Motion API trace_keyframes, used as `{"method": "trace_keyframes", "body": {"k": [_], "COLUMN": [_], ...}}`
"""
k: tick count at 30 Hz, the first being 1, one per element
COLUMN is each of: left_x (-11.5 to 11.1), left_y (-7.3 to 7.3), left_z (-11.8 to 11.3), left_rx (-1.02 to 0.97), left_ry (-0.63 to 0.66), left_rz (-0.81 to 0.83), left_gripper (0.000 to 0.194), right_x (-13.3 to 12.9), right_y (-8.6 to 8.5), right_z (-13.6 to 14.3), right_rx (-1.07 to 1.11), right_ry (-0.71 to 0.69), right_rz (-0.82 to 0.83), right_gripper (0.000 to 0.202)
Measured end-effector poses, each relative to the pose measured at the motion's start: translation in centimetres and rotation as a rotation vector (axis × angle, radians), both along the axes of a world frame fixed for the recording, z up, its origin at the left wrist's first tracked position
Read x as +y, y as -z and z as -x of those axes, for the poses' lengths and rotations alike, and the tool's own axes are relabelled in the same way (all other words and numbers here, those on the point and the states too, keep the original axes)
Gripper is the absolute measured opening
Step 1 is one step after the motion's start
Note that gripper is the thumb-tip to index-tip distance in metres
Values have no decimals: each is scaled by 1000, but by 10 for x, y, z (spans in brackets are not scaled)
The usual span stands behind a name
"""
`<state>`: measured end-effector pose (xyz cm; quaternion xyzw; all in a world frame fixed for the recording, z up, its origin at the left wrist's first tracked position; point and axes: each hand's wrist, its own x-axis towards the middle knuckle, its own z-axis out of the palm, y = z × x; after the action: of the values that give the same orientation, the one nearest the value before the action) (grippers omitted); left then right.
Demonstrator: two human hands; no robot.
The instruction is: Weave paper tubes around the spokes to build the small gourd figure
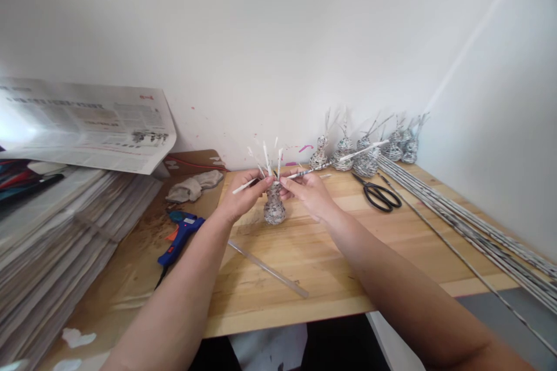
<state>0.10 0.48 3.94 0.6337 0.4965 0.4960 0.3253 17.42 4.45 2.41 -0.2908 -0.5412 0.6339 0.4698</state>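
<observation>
A small vase-shaped piece woven from rolled newspaper [274, 208] hangs upright or stands over the wooden table, its lower body showing below my hands. Several white paper strips stick up and out from its neck. My left hand [246, 192] pinches the left side of the neck, thumb and fingers closed round it. On the right side, my right hand [310, 190] has its thumb and fingers closed on a printed paper strip [304, 173] that runs out to the upper right. Both hands nearly meet at the rim.
Black scissors [381, 196], long paper rods [461, 217] and several woven pieces [366, 157] lie or stand on the right. A clear glue stick [268, 268] lies in front. Left are a blue glue gun [180, 237], a cloth [194, 186] and stacked newspapers [73, 243].
</observation>
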Motion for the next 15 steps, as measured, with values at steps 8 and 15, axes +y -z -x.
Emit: {"method": "trace_keyframes", "body": {"k": [8, 15], "left_x": [1, 6], "left_y": [1, 6], "left_z": [-4, -3], "left_rx": [-143, -355], "left_ry": [27, -37], "left_rz": [11, 61], "left_gripper": [33, 42], "right_x": [3, 3], "right_y": [1, 3], "right_z": [-1, 0], "right_rx": [-21, -21], "right_ry": [-34, -6], "right_rz": [-46, -23], "right_gripper": [40, 44]}}
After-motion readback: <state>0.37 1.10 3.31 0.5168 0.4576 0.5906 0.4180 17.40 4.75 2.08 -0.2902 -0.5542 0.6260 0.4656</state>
